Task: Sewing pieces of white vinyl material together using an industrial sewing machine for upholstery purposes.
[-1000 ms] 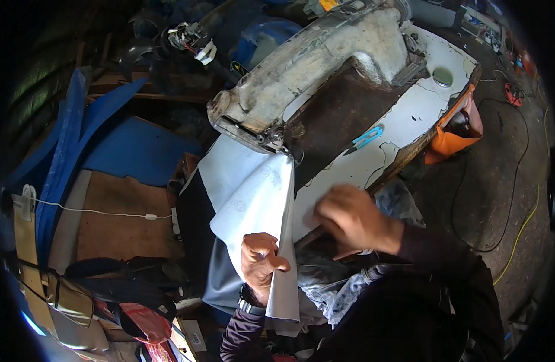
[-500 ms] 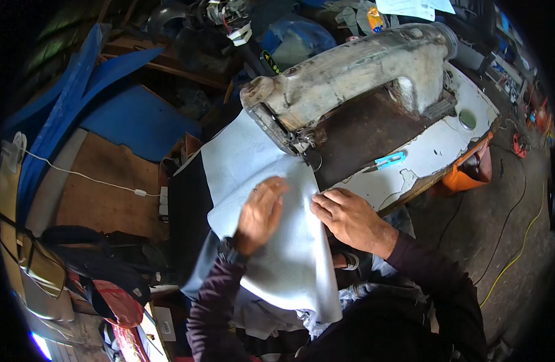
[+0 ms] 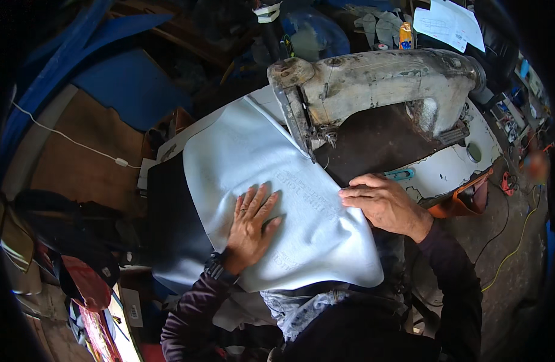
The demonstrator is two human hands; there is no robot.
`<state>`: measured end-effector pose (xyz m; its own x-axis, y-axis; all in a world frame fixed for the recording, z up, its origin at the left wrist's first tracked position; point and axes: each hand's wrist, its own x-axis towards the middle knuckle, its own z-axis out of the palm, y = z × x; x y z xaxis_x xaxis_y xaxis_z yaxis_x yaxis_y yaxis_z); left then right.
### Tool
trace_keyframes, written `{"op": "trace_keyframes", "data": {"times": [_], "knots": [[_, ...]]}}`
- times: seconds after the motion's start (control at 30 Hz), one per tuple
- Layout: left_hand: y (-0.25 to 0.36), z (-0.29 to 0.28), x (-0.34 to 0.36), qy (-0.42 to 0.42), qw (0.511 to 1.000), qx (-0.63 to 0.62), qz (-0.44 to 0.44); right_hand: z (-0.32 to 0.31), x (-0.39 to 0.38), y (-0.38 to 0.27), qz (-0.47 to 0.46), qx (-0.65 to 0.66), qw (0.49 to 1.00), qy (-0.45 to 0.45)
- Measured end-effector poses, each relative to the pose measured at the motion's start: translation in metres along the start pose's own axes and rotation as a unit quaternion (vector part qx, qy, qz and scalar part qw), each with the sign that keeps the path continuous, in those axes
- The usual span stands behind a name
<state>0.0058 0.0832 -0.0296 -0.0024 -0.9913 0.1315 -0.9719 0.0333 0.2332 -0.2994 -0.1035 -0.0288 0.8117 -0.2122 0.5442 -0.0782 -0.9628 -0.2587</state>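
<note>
A large pale blue-white sheet of fabric-like material (image 3: 313,235), with faint print and rounded corners, spreads over the sewing table and hangs toward my lap. Its right edge runs up to the needle area of an old, worn sewing machine (image 3: 380,75). My left hand (image 3: 252,223) lies flat on the middle of the sheet with fingers stretched out. At the sheet's right edge, below the needle, my right hand (image 3: 386,205) grips the border, fingers together on top and the thumb hidden. Whether the presser foot touches the sheet is too small to tell.
A light blue cutter (image 3: 400,174) and a small round tin (image 3: 473,152) rest on the table's chipped white top at right. An orange pouch (image 3: 461,202) hangs off the front edge. Behind the machine are papers (image 3: 449,24); brown board (image 3: 87,136) stands at left.
My left hand has gone from raised and blurred to flat on the sheet. The sheet is spread wider and smoother, with its fold opened out. My right hand stays at its edge; the view has shifted.
</note>
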Motion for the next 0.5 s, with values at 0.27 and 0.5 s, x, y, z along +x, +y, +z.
{"op": "trace_keyframes", "data": {"times": [0.27, 0.5], "knots": [[-0.047, -0.034, -0.076, -0.002, 0.979, 0.028, -0.203, -0.004, 0.002, 0.005, -0.009, 0.016, 0.999, -0.032], [-0.045, -0.029, -0.083, -0.012, 0.976, 0.041, -0.215, -0.003, 0.003, 0.007, -0.011, 0.011, 0.999, -0.031]]}}
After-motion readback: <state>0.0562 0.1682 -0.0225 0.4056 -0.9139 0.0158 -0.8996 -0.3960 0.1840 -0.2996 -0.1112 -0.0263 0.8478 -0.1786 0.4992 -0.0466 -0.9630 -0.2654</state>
